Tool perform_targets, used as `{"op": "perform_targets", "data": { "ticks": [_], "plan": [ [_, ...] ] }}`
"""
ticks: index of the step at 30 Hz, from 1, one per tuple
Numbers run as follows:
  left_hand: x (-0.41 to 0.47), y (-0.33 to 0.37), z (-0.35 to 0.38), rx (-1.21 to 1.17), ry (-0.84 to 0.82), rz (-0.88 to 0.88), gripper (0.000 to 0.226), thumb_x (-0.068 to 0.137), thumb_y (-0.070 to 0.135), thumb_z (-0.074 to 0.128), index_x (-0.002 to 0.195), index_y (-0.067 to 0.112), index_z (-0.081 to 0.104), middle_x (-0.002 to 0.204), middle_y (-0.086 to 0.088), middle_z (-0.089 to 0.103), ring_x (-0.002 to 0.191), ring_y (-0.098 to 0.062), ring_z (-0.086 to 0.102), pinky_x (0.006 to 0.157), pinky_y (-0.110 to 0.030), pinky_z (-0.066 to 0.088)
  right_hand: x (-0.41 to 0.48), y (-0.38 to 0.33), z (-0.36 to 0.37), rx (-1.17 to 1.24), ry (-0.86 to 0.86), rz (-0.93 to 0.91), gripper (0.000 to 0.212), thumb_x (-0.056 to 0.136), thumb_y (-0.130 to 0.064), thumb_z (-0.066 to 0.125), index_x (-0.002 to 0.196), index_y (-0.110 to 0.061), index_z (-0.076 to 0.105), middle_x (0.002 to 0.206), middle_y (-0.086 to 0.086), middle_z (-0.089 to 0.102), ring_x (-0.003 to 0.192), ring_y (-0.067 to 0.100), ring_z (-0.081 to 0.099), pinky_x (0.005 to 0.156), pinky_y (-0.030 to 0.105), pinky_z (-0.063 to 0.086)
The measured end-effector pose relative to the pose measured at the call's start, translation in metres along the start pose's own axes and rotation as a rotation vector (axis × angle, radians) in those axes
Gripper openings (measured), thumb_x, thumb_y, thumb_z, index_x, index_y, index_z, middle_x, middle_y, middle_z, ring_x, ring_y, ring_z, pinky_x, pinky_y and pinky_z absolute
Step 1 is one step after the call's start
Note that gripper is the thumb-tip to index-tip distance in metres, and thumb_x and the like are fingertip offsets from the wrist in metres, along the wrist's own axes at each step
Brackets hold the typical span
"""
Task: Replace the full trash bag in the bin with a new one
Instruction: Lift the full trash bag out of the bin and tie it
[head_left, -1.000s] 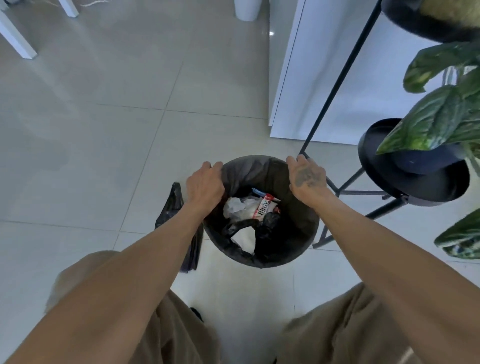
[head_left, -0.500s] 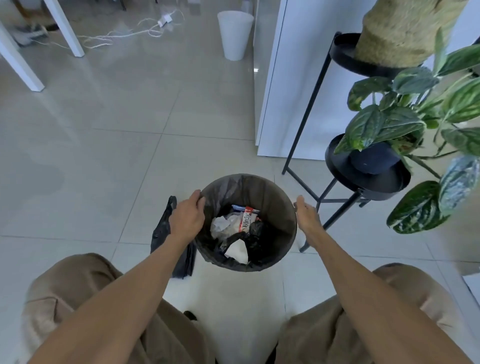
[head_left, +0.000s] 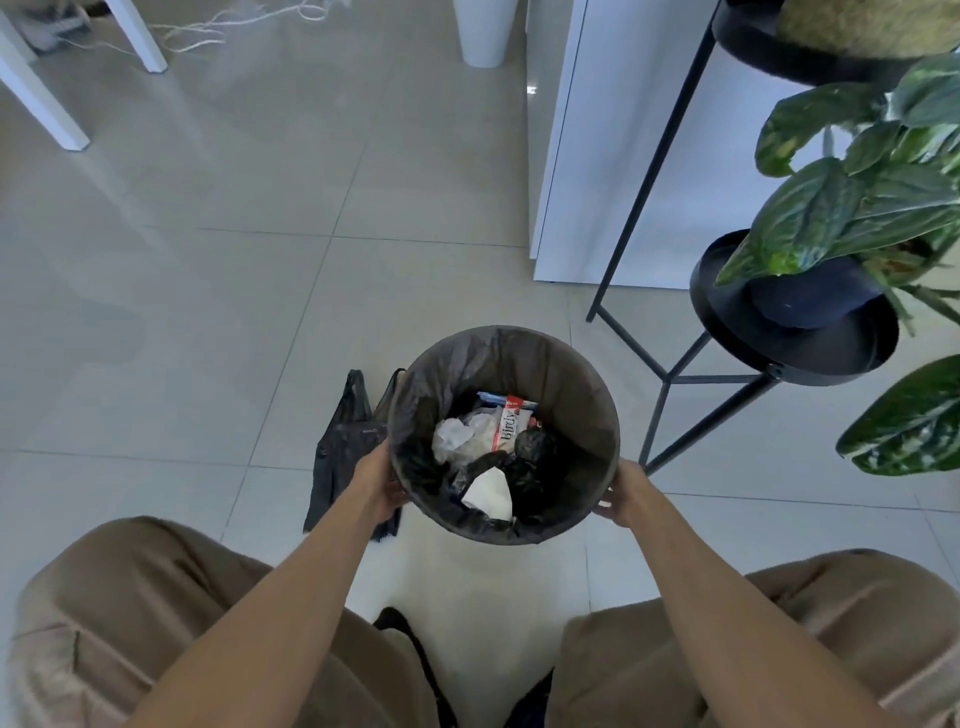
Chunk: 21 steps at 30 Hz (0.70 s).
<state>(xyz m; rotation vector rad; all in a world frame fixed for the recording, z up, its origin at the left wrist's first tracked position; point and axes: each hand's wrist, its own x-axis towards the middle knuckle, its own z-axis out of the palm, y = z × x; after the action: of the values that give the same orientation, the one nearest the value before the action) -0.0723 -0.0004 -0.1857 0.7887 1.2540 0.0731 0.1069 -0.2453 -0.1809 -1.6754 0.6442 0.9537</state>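
Nearest the camera, two knees in tan trousers (head_left: 156, 613) frame the bottom of the view, with bare forearms reaching forward between them over the pale tiled floor (head_left: 208, 322). The left hand (head_left: 376, 480) is pressed against the left outer side of the bin (head_left: 597, 499), just below its rim, and the right hand (head_left: 621, 496) is against the right outer side at about the same height. The fingers of both hands curl under and behind the bin wall, so I cannot tell whether they are gripping it or only resting against it. The bin stands upright on the floor between the hands, round and dark, lined with the full trash bag (head_left: 467, 358), whose thin grey-black film is folded over the rim. Inside lie crumpled white paper (head_left: 457, 436), a red and white wrapper (head_left: 506, 428) with printed lettering, a folded white sheet (head_left: 491, 488) and knotted black plastic. Just to the left of the bin, touching the left hand's side, a new black bag (head_left: 343, 441) lies flat on the tiles with its two handles pointing away from the person. To the right stands a black metal plant stand (head_left: 660, 410) carrying a dark pot (head_left: 810, 299) with broad green leaves (head_left: 810, 218). Beyond it is a white cabinet (head_left: 613, 156), and farther off a white waste bin (head_left: 483, 31), white furniture legs (head_left: 41, 98) and loose cables (head_left: 228, 26) on the floor.
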Motion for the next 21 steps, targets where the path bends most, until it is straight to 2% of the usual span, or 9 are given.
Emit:
{"op": "perform_targets", "data": {
  "ticks": [2, 4, 6, 8, 12, 14, 17, 19, 21],
  "plan": [
    [-0.001, 0.004, 0.001, -0.016, 0.037, 0.014, 0.018, 0.098, 0.017, 0.061, 0.088, 0.003, 0.068, 0.089, -0.016, 0.067, 0.083, -0.034, 0.062, 0.084, -0.051, 0.054, -0.003, 0.0, 0.001, -0.023, 0.079, -0.006, 0.014, 0.097, -0.008, 0.045, 0.094, -0.002, 0.057, 0.086, 0.013, 0.065, 0.09, 0.031, 0.061, 0.099, 0.05, 0.051],
    [0.001, 0.01, -0.003, -0.075, 0.053, 0.009, 0.014, 0.095, 0.012, 0.065, 0.088, 0.0, 0.068, 0.088, -0.018, 0.068, 0.078, -0.031, 0.063, 0.075, -0.047, 0.055, -0.008, -0.001, 0.001, -0.011, 0.118, -0.019, 0.009, 0.095, -0.005, 0.05, 0.101, -0.001, 0.056, 0.085, 0.013, 0.065, 0.082, 0.029, 0.062, 0.091, 0.047, 0.056],
    [0.002, 0.019, -0.008, -0.148, 0.037, 0.004, 0.022, 0.091, 0.018, 0.073, 0.101, -0.002, 0.071, 0.1, -0.021, 0.073, 0.088, -0.033, 0.07, 0.081, -0.049, 0.058, -0.012, -0.003, -0.003, 0.065, 0.127, -0.042, 0.005, 0.09, -0.005, 0.059, 0.094, -0.003, 0.057, 0.08, 0.013, 0.061, 0.069, 0.024, 0.057, 0.075, 0.04, 0.056],
    [-0.01, 0.028, -0.007, -0.158, 0.041, 0.017, 0.031, 0.091, 0.025, 0.074, 0.11, 0.001, 0.071, 0.109, -0.017, 0.075, 0.097, -0.033, 0.072, 0.089, -0.051, 0.057, -0.018, -0.008, -0.007, 0.171, 0.128, -0.064, 0.01, 0.087, -0.011, 0.066, 0.084, -0.006, 0.057, 0.068, 0.008, 0.052, 0.057, 0.019, 0.047, 0.062, 0.035, 0.051],
    [-0.033, 0.048, -0.001, -0.129, 0.023, 0.116, 0.036, 0.087, 0.037, 0.077, 0.095, 0.003, 0.073, 0.094, -0.015, 0.077, 0.091, -0.032, 0.073, 0.09, -0.051, 0.057, -0.037, -0.019, -0.01, 0.299, 0.197, -0.145, 0.015, 0.089, -0.019, 0.067, 0.082, -0.008, 0.06, 0.059, 0.002, 0.044, 0.047, 0.015, 0.035, 0.047, 0.029, 0.038],
    [-0.046, 0.052, 0.003, -0.033, 0.022, 0.194, 0.037, 0.081, 0.038, 0.082, 0.094, 0.004, 0.074, 0.092, -0.013, 0.077, 0.088, -0.03, 0.074, 0.086, -0.047, 0.059, -0.049, -0.024, -0.009, 0.293, 0.244, -0.218, 0.016, 0.086, -0.021, 0.069, 0.079, -0.009, 0.061, 0.06, 0.004, 0.046, 0.046, 0.016, 0.036, 0.046, 0.03, 0.037],
    [-0.054, 0.047, 0.006, 0.258, 0.071, 0.352, 0.018, 0.084, 0.024, 0.081, 0.084, 0.012, 0.068, 0.092, -0.01, 0.074, 0.083, -0.025, 0.07, 0.083, -0.037, 0.058, -0.069, -0.033, -0.005, 0.191, 0.284, -0.354, 0.023, 0.085, -0.024, 0.068, 0.069, -0.011, 0.059, 0.065, 0.006, 0.051, 0.049, 0.017, 0.039, 0.046, 0.03, 0.037],
    [-0.056, 0.04, 0.005, 0.456, 0.14, 0.466, 0.018, 0.083, 0.02, 0.079, 0.096, 0.011, 0.072, 0.103, -0.011, 0.074, 0.091, -0.027, 0.07, 0.09, -0.04, 0.058, -0.083, -0.037, -0.004, 0.07, 0.263, -0.433, 0.022, 0.088, -0.026, 0.068, 0.071, -0.012, 0.063, 0.069, 0.007, 0.057, 0.054, 0.018, 0.046, 0.048, 0.029, 0.041],
    [-0.061, 0.035, 0.006, 0.574, 0.226, 0.54, 0.025, 0.083, 0.019, 0.075, 0.106, 0.009, 0.074, 0.101, -0.009, 0.073, 0.093, -0.028, 0.068, 0.09, -0.039, 0.057, -0.096, -0.043, -0.002, -0.027, 0.167, -0.502, 0.017, 0.09, -0.027, 0.068, 0.081, -0.013, 0.067, 0.07, 0.007, 0.059, 0.057, 0.017, 0.05, 0.049, 0.028, 0.043]
  ]
}}
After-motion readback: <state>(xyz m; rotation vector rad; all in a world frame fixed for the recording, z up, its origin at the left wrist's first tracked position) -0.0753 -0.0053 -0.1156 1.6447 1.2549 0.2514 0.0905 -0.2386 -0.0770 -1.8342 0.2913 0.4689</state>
